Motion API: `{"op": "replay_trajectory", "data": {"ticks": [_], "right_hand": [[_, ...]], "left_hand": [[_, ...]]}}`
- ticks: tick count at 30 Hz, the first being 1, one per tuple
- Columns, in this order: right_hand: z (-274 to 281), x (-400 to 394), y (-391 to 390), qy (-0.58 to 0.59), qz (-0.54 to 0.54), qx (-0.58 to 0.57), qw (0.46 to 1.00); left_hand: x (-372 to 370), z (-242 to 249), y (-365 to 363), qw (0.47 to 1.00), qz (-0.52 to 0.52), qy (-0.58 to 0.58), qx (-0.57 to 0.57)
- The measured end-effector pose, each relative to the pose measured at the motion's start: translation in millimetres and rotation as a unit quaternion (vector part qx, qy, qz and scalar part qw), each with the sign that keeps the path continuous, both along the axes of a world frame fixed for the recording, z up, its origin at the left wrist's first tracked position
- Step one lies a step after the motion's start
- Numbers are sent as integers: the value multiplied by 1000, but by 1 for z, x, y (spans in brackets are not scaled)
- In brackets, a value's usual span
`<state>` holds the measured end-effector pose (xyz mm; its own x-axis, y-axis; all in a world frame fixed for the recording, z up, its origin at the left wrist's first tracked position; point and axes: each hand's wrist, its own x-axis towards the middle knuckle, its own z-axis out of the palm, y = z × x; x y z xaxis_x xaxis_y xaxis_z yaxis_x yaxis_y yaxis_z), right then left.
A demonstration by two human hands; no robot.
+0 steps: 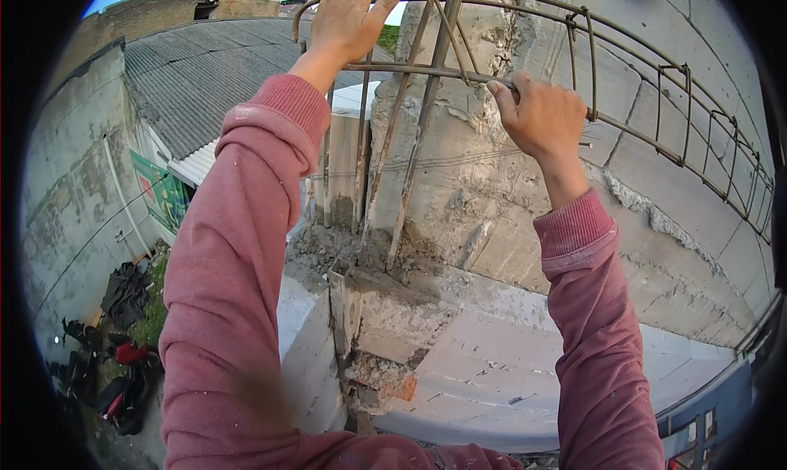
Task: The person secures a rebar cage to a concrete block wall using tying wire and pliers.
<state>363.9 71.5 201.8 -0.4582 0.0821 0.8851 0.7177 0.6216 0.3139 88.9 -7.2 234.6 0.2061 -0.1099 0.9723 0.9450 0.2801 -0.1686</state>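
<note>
here, both hands (348, 19) (541, 117) around rebar cage (639, 101)

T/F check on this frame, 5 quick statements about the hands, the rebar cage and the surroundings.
1. The right hand grips a bar of the rebar cage. True.
2. The left hand hangs free, touching nothing. False: it rests on the upper bar of the cage.
3. Both arms wear pink-red sleeves. True.
4. The cage lies flat on the ground. False: it stands raised along the concrete block wall, with vertical bars going down into the column base.
5. Motorbikes are parked far below at the left. True.
</note>
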Motion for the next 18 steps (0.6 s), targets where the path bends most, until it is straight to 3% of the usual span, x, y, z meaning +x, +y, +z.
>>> {"op": "replay_trajectory", "data": {"ticks": [3, 4, 8, 11, 13, 15, 18], "right_hand": [[-5, 1, 1, -2, 0, 7, 1000], [-5, 0, 4, -3, 3, 12, 1000], [-3, 7, 1, -34, 25, -5, 999], [8, 29, -14, 7, 227, 32, 973], [33, 58, -35, 17, 250, 152, 956], [68, 90, -26, 83, 190, 214, 955], [117, 134, 27, 160, 83, 143, 973]], "left_hand": [[12, -6, -9, 991, -21, -89, -98], [12, -1, -6, 999, -28, -40, -20], [7, 5, -10, 992, -45, -87, -75], [4, 5, -5, 991, -20, -99, -86], [-1, 3, 2, 997, -22, -67, -43], [-3, 0, 7, 998, -14, -51, -21], [-12, 0, 17, 999, -23, -18, 16]]}}
